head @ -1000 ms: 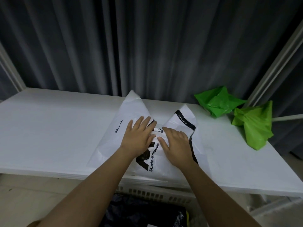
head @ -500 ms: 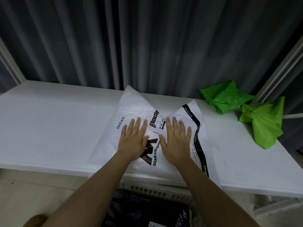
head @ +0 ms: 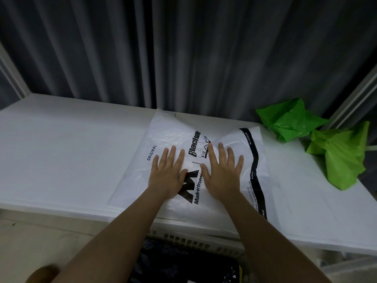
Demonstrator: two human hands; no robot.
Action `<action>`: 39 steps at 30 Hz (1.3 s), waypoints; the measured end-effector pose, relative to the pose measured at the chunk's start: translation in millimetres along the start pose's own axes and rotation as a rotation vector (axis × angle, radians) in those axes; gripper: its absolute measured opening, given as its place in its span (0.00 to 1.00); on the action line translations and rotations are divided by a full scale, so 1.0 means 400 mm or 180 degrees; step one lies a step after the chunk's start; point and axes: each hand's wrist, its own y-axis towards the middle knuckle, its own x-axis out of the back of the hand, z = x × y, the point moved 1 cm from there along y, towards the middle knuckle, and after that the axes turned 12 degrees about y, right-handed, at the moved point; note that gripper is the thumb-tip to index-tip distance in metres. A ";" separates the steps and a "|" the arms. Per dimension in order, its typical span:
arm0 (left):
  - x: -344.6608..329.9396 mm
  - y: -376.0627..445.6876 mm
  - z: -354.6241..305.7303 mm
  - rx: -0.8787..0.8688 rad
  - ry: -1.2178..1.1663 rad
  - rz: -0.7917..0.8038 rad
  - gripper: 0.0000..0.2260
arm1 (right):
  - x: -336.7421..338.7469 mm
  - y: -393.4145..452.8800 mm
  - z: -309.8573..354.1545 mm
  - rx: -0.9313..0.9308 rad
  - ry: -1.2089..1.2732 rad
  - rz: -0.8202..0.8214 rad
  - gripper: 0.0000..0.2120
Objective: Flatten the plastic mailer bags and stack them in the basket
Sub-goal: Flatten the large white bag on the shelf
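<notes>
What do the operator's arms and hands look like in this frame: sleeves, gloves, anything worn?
Both forearms are bare to the bottom edge of the frame: no sleeves show. The left hand and right hand have no gloves, and no rings, watch or wristband are visible. No markings or straps appear on either arm.

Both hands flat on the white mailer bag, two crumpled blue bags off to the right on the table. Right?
Not quite: the two crumpled bags are green, not blue, as the head view shows. The rest holds: left hand and right hand press flat on the white mailer bag on the table.
</notes>
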 end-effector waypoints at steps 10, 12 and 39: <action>-0.032 0.025 0.009 0.0122 -0.0091 0.0113 0.37 | -0.034 0.045 -0.023 -0.0013 -0.0105 0.0384 0.36; -0.038 0.031 0.012 0.0141 -0.0088 0.0122 0.37 | -0.037 0.052 -0.027 -0.0024 -0.0095 0.0415 0.37; 0.000 0.202 -0.030 0.0049 0.0172 0.0366 0.27 | -0.069 0.158 -0.068 -0.0265 -0.0047 0.0929 0.36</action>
